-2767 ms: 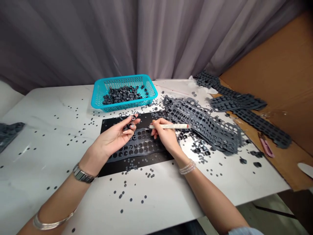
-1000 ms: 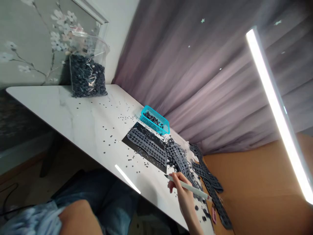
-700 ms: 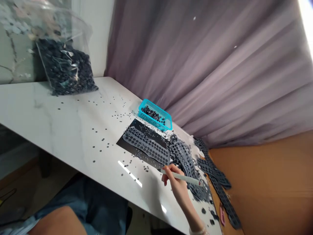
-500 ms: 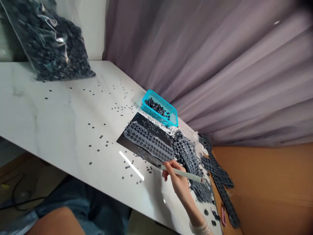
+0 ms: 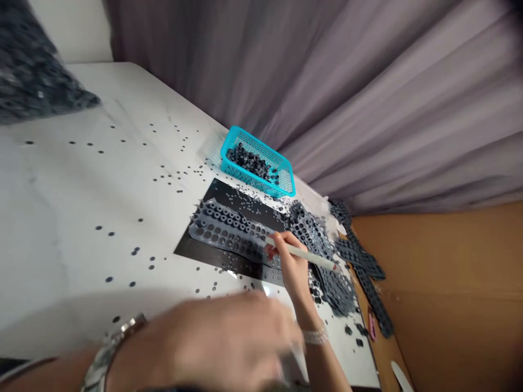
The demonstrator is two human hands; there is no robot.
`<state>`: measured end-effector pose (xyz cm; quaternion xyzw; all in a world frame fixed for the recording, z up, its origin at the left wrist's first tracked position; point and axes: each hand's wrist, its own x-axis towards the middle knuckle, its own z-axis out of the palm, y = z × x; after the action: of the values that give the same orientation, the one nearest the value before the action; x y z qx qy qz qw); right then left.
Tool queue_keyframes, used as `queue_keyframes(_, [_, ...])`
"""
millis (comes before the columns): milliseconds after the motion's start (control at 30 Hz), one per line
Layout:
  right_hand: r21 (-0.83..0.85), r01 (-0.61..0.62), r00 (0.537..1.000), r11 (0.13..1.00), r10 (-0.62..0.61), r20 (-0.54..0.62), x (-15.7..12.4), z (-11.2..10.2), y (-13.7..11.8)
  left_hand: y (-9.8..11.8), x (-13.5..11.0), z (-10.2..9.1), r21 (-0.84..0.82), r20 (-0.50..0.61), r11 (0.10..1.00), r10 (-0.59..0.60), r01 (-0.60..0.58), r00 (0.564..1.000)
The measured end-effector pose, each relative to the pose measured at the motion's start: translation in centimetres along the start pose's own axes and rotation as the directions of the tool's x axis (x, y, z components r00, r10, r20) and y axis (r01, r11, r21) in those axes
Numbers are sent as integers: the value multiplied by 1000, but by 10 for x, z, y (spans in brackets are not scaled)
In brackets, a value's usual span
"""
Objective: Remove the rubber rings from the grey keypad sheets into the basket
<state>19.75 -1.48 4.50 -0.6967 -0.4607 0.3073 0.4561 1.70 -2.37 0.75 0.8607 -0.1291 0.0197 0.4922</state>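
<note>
Right hand (image 5: 292,265): fingers closed around a slim cream stick (image 5: 301,253), the only item held. Long axis of the stick runs nearly level across the view, with the narrow end pointing toward 9 to 10 o'clock and the red-marked end toward 3 to 4 o'clock. The narrow end lies over the right end of a grey punched rubber sheet (image 5: 226,231); whether it touches is hard to make out, and a reddish patch just under the fingers cannot be identified. The sheet lies lengthwise on a black mat (image 5: 200,251), at 9 o'clock from the right hand, on a white marble-patterned table (image 5: 73,179) strewn with small dark rubber discs (image 5: 110,234). Left hand (image 5: 223,340): at 8 o'clock, heavily blurred and cut off by the lower edge, with a metal wristwatch (image 5: 116,348) on its wrist; whether it is open or closed cannot be told. Blue plastic basket (image 5: 257,162): at 11 o'clock, holding dark rubber rings (image 5: 250,164). Bag of rings (image 5: 28,68): far off at 10 o'clock, cut off by the top-left corner. Stack of punched sheets (image 5: 322,256): touching the hand's far side at 2 to 4 o'clock. Pink cutter (image 5: 371,326): at 4 o'clock, on brown cardboard (image 5: 433,305).
</note>
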Motion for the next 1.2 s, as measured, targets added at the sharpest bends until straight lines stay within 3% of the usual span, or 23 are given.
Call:
queue_keyframes(33, [-4,-2,1000,1000,2,1,5,1,0,-9,-3,-24,-1,-148,999,-54,54,988])
queue_keyframes(67, [-6,5,1000,1000,-4,11,10,2,1,-18,-5,-47,-13,-430,989,-139,148,892])
queue_keyframes(100, [11,12,1000,1000,-12,4,13,3,3,-27,-7,-67,-19,-649,976,-176,215,741])
queue_keyframes(133, [39,21,1000,999,-21,0,17,3,6,-35,-7,-84,-7,-774,960,-182,279,607])
queue_keyframes(167, [65,27,1000,998,-27,-9,19,3,11,-42,-7,-97,18,-829,942,-173,335,531])
queue_keyframes(200, [86,30,999,996,-29,-13,21,3,16,-48,-6,-107,44,-845,923,-171,383,507])
queue_keyframes(233, [106,33,999,994,-32,-11,22,4,20,-53,-6,-114,71,-840,907,-170,415,515])
queue_keyframes(433, [118,100,993,988,-106,44,25,14,33,-68,-10,-128,215,-664,812,-285,542,691])
queue_keyframes(633, [97,133,989,986,-138,47,27,25,34,-72,-5,-140,462,-507,645,-372,609,778])
queue_keyframes(833, [30,161,985,986,-163,55,29,27,37,-81,0,-137,575,-489,534,-383,620,784])
queue_keyframes(1067, [-34,203,978,979,-201,58,28,26,31,-84,-1,-132,543,-558,515,-368,663,744])
queue_keyframes(1200, [-48,235,971,971,-232,54,27,24,29,-81,-1,-130,524,-564,540,-360,659,743])
